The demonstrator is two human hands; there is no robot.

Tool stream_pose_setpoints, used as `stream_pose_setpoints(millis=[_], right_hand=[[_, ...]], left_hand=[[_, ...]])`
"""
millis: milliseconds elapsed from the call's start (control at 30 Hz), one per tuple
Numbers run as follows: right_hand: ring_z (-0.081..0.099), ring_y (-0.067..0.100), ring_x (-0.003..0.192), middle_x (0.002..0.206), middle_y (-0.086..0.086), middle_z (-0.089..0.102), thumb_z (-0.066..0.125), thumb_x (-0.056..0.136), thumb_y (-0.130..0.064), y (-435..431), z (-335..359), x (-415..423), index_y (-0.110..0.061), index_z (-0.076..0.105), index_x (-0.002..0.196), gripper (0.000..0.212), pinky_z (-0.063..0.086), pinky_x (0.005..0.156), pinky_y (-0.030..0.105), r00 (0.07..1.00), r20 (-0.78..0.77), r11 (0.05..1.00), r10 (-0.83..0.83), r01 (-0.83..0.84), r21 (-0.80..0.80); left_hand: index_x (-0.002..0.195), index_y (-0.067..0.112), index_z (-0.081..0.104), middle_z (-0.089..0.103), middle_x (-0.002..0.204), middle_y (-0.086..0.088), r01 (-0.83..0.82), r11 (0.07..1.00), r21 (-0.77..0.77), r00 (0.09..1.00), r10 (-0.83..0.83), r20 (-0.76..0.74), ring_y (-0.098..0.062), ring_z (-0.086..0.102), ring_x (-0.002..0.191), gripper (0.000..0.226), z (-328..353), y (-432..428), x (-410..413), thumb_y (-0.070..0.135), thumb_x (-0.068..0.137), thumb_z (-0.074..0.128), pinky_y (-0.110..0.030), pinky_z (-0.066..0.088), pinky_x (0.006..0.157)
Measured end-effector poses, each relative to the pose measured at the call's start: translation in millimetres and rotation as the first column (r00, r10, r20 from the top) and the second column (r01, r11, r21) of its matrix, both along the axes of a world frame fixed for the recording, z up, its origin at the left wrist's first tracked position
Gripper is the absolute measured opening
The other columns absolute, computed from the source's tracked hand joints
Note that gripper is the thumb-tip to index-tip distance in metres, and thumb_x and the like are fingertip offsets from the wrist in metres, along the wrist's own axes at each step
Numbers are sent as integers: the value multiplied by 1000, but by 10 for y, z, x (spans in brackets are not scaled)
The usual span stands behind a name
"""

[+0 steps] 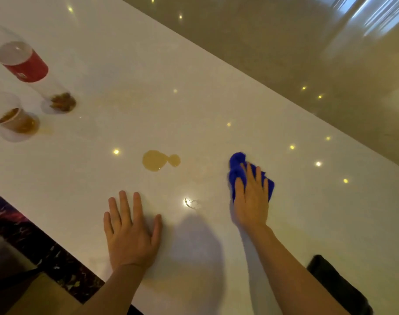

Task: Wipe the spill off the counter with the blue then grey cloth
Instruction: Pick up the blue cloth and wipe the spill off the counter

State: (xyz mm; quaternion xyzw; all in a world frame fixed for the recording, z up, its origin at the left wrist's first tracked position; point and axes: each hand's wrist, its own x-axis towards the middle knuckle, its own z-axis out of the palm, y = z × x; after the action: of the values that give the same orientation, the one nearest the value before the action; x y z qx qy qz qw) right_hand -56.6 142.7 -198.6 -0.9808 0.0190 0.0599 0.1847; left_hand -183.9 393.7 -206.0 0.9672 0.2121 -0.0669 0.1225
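A yellow-brown spill (pixel 158 160) lies as two joined puddles on the white counter (pixel 148 87). To its right, my right hand (pixel 251 196) presses flat on a bunched blue cloth (pixel 237 164), which sticks out beyond my fingers. The cloth is apart from the spill. My left hand (pixel 130 230) rests flat on the counter with its fingers spread, below the spill and holding nothing. A dark grey cloth (pixel 334 283) lies at the counter's near right edge, partly behind my right forearm.
A clear plastic bottle with a red label (pixel 23 62) stands at the far left. A clear cup with brown liquid (pixel 18 121) stands beside it. A small clear droplet ring (pixel 191 203) sits between my hands. The counter's edges run diagonally, with glossy floor beyond.
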Motion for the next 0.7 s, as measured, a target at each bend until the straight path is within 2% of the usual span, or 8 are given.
stream_pose_setpoints(millis=[67,133,200,267,400,467,567,700], right_hand=[[28,33,152,161,12,40,32,107,-26,146,86,388,-10,42,153,49,16,126,53,968,5,960,-250,248,131],[22,30,155,165,9,34,32,108,-32,413,91,512,-17,35,158,52,9,127,52,963,-40,954,-266,269,135],[19,34,156,169,2,29,33,106,-39,677,-28,160,-26,33,159,55,9,126,54,1000,10,1000,11,-11,-4],[17,36,157,170,-2,27,32,105,-47,752,-127,-493,-34,32,159,56,10,126,58,957,19,956,290,-289,-57],[11,36,158,172,-6,16,27,103,-58,142,-134,-1139,-44,17,160,59,10,125,57,869,-51,866,493,-495,-66],[18,38,156,169,-1,24,30,103,-54,-101,-68,-890,-39,26,159,58,13,124,57,926,-52,921,373,-376,-98],[15,33,157,169,1,27,24,105,-42,134,87,-121,-29,27,160,57,7,126,54,996,-68,998,-56,57,2],[10,26,156,170,2,22,27,110,-32,1187,120,526,-23,27,160,51,-1,126,48,994,-106,969,-7,33,244]], left_hand=[[158,17,16,9,167,-15,7,1000,6,1000,-7,-3,-36,0,155,81,-10,0,25,65,93,18,-53,9,124],[158,17,15,9,167,-15,7,1000,4,1000,-7,-7,-36,0,155,81,-19,8,21,65,93,19,-53,9,124],[159,18,13,8,168,-15,10,1000,7,1000,-10,-14,-36,-1,155,81,-25,-3,-8,65,93,18,-53,9,124],[159,18,11,6,168,-14,9,1000,10,1000,-9,-13,-35,-3,155,81,-25,1,-10,66,93,17,-53,9,124],[159,19,9,4,168,-13,15,1000,8,1000,-15,-21,-34,-4,155,81,-25,-21,-31,66,93,16,-53,8,124],[159,20,7,1,168,-12,8,1000,-7,1000,-9,-29,-33,-8,155,82,-32,-54,-33,67,93,13,-52,6,125],[159,22,5,-1,169,-11,10,1000,-29,1000,-10,-18,-30,-11,154,82,-25,-78,13,68,92,14,-50,3,125],[159,23,5,-3,169,-9,-6,1000,-25,999,5,-40,-28,-14,154,82,-17,-74,-17,70,92,15,-48,0,125]])
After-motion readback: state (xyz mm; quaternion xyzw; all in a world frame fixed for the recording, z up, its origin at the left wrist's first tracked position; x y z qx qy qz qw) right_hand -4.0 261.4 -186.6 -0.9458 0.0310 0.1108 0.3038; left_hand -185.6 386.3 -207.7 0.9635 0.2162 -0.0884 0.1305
